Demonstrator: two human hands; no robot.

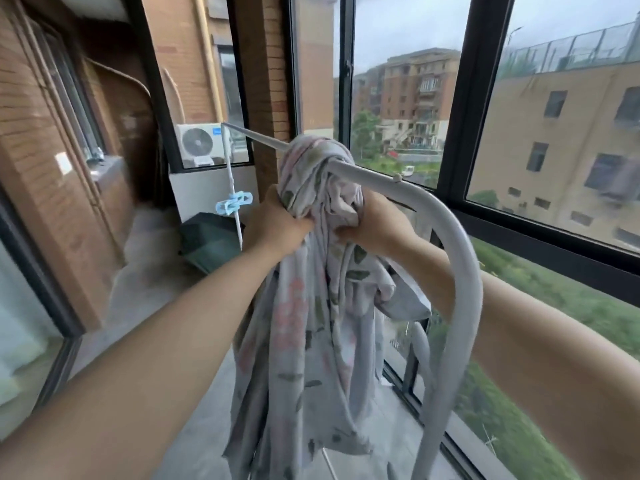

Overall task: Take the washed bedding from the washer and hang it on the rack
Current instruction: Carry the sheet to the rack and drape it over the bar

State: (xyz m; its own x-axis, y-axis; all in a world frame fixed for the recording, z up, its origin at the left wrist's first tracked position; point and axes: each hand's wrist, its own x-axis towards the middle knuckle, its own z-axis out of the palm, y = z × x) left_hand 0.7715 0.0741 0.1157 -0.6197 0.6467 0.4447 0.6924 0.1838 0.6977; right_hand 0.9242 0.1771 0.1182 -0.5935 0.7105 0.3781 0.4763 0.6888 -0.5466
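Head view: the left hand [275,220] and right hand [375,221] each clench a fistful of bedding [301,341] just below the rack [465,251] rail. It hangs there bunched and twisted over the bar, gripped close together, probably so it can be drawn apart and spread. Around it is a narrow glazed balcony with a grey floor [194,427], a window [398,81] alongside and blue pegs [233,204] on the far upright.
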